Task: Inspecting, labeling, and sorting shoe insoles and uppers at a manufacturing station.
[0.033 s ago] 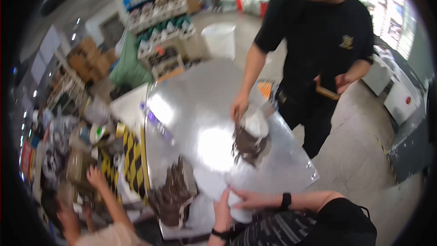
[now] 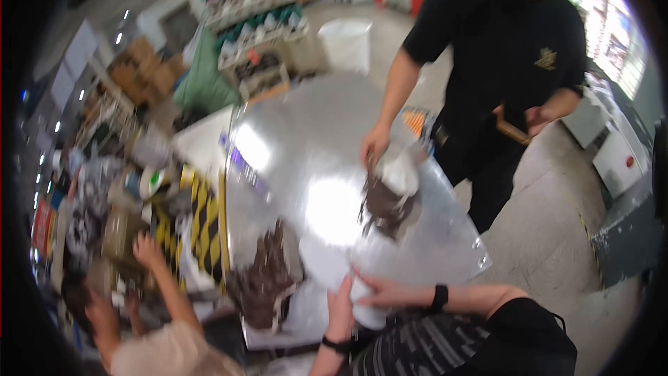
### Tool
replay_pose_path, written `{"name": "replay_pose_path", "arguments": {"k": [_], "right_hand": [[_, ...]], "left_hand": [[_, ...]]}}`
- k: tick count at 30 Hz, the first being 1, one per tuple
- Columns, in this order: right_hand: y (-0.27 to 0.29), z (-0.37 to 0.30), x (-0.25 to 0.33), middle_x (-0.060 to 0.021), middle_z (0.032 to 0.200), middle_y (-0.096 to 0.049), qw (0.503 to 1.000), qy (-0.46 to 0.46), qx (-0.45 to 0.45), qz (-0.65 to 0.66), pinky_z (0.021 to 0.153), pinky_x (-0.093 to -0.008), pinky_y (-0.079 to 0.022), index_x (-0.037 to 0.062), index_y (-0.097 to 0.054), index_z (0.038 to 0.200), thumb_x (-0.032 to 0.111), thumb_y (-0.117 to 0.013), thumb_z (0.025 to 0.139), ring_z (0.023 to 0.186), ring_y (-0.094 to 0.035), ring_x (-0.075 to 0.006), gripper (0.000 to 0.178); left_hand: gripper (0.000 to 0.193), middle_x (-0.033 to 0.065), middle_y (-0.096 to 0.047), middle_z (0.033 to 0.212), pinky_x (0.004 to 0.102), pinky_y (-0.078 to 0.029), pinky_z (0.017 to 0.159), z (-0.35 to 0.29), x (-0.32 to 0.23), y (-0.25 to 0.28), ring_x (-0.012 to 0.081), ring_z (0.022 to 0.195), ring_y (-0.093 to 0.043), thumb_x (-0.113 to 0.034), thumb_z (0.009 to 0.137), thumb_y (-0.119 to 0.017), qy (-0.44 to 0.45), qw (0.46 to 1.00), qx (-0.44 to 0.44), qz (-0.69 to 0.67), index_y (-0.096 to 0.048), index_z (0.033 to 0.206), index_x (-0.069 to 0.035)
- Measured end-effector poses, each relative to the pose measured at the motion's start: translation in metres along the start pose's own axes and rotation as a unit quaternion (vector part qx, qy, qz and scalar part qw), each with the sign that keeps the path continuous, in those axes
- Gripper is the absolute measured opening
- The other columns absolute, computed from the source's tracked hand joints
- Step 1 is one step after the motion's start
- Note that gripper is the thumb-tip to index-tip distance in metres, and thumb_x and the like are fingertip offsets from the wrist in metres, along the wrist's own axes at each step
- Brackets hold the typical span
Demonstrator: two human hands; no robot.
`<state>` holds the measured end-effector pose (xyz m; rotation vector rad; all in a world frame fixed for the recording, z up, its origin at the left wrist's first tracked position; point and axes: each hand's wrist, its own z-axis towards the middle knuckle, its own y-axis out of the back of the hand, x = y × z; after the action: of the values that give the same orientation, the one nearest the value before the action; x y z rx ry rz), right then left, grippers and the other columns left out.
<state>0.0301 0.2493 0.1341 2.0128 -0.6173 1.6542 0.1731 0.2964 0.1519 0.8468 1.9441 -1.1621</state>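
Note:
My left hand (image 2: 340, 311) and my right hand (image 2: 379, 294) meet at the near edge of the metal table, closed around a smooth white rounded thing (image 2: 369, 317) whose kind I cannot make out. Blur hides some of the fingers. Just left of them lies a heap of dark brown, limp, glove-like pieces (image 2: 263, 282). Farther off, a second brown bunch (image 2: 386, 205) lies against a white bundle (image 2: 399, 170), and a co-worker's hand (image 2: 376, 145) touches it. A pale sheet (image 2: 323, 257) lies beyond my hands.
A person in black (image 2: 511, 49) stands across the metal table (image 2: 313, 118), holding a phone-like object (image 2: 513, 131). Another person (image 2: 156, 334) reaches at left beside black-and-yellow striped panels (image 2: 207, 230). A purple tube-like packet (image 2: 249, 173) lies on the tabletop. A white bin (image 2: 346, 45) stands behind.
The whole view has shifted slightly, so the table and the standing person appear a little farther right. My hands stay at the white rounded thing.

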Motion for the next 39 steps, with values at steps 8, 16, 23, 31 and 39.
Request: {"name": "replay_pose_path", "arguments": {"k": [8, 16, 23, 31, 39], "right_hand": [[-0.009, 0.016, -0.007, -0.0247, 0.137, -0.04, 0.995, -0.093, 0.008, -0.024, 0.104, -0.0354, -0.034, -0.0057, -0.024, 0.141, 0.036, -0.075, 0.074, 0.127, -0.042, -0.0284, 0.094], [-0.012, 0.019, -0.014, -0.018, 0.118, -0.058, 0.991, -0.136, -0.002, -0.017, 0.091, -0.0342, -0.044, -0.0033, -0.045, 0.129, 0.028, -0.072, 0.074, 0.107, -0.057, -0.0246, 0.069], [0.005, 0.027, -0.039, -0.0086, 0.102, -0.06, 0.975, -0.17, 0.019, 0.143, 0.078, -0.0291, -0.047, 0.0007, -0.049, 0.127, 0.027, -0.061, 0.083, 0.089, -0.057, -0.0162, 0.053], [0.028, 0.025, -0.042, 0.0011, 0.08, -0.052, 0.869, -0.246, 0.053, 0.426, 0.054, -0.0221, -0.04, 0.0065, -0.044, 0.133, 0.029, -0.045, 0.094, 0.064, -0.047, -0.0075, 0.045], [0.025, 0.022, -0.042, -0.0011, 0.083, -0.055, 0.869, -0.192, 0.105, 0.444, 0.056, -0.0234, -0.041, -0.0006, -0.041, 0.133, 0.032, -0.048, 0.091, 0.065, -0.048, -0.0094, 0.053]], "left_hand": [[0.05, 0.0087, -0.053, 0.12, 0.0319, -0.043, 0.092, 0.001, 0.017, 0.036, 0.0185, 0.109, -0.053, -0.01, 0.088, -0.061, 0.011, 1.0, 0.013, -0.008, -0.037, 0.131, -0.001], [0.057, 0.0093, -0.052, 0.123, 0.0342, -0.042, 0.094, -0.013, 0.034, 0.055, 0.0195, 0.113, -0.051, 0.002, 0.081, -0.055, 0.035, 0.998, 0.035, -0.041, -0.035, 0.133, -0.003], [0.06, 0.0118, -0.051, 0.125, 0.0351, -0.042, 0.096, -0.005, 0.03, 0.052, 0.0207, 0.115, -0.051, 0.007, 0.077, -0.046, 0.077, 0.996, -0.003, -0.05, -0.033, 0.135, -0.002], [0.053, 0.0153, -0.056, 0.119, 0.0362, -0.046, 0.092, 0.006, 0.029, 0.057, 0.0252, 0.112, -0.055, 0.007, 0.082, -0.041, 0.111, 0.992, -0.034, -0.05, -0.037, 0.134, -0.003], [0.041, 0.0067, -0.058, 0.098, 0.0261, -0.046, 0.078, 0.021, 0.051, 0.07, 0.0149, 0.087, -0.057, -0.011, 0.092, -0.048, 0.122, 0.99, -0.075, 0.009, -0.041, 0.132, -0.004]]}}
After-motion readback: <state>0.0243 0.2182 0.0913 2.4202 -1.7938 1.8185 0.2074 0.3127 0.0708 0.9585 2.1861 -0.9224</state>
